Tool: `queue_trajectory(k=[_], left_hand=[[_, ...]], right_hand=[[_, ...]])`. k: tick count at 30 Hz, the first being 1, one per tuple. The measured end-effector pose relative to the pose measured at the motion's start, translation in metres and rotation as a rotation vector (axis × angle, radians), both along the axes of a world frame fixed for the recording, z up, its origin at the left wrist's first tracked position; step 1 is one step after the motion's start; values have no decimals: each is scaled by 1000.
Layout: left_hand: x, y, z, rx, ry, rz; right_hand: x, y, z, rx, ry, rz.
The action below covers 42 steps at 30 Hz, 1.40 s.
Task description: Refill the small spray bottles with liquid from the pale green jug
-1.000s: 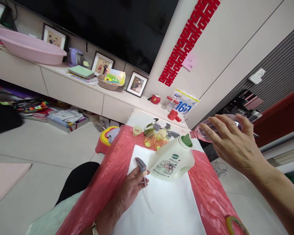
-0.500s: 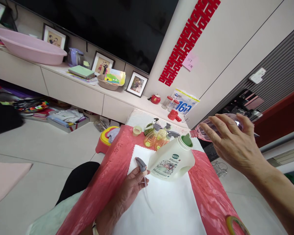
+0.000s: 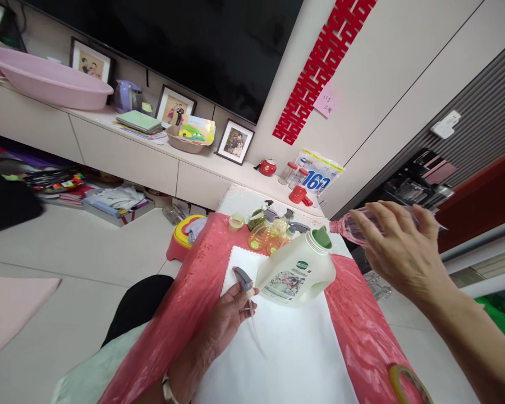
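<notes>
Your left hand (image 3: 231,314) pinches the grey spray head (image 3: 243,279), its tube (image 3: 252,315) slanting down; your right hand (image 3: 406,255) wraps the pink bottle (image 3: 353,229), long axis nearly level, neck pointing left, near the mouth of the jug (image 3: 292,278) on the worktop (image 3: 359,308).

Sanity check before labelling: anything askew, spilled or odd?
Nothing looks spilled or damaged. Only standout: the pink bottle, held by the right hand nearly on its side, bare neck by the mouth of the white jug, while the spray bottles behind stand upright. The left hand holds a detached spray head.
</notes>
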<state>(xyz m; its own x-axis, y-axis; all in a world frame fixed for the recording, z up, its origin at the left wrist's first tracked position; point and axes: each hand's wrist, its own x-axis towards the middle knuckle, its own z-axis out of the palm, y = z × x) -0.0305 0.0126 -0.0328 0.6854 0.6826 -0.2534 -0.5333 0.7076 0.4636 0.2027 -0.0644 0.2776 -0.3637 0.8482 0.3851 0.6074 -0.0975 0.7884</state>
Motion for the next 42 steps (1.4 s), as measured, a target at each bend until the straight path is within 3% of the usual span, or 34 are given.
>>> queue_trajectory(k=[5,9,15,19,24,33,42], left_hand=[[-2,0,5,-1,-46,30],[-7,1,11,-48,-71,95],[-28,6,32,-61,-82,181],[-42,9,48,5,-103,248],[-49,2,57,46,-88,275],[-42,-19,69,192,-46,192],[-26,-50,58,252,18,42]], right_hand=[[1,-43,-28,163,503,10],[-23,-85,-82,94,963,46],[-53,-119,-184,-78,945,-20],[-71,-126,-226,-144,948,-35],[-92,-121,-239,-112,1052,-9],[-108,-116,-249,-101,1239,82],[-129,-111,-249,-104,1465,47]])
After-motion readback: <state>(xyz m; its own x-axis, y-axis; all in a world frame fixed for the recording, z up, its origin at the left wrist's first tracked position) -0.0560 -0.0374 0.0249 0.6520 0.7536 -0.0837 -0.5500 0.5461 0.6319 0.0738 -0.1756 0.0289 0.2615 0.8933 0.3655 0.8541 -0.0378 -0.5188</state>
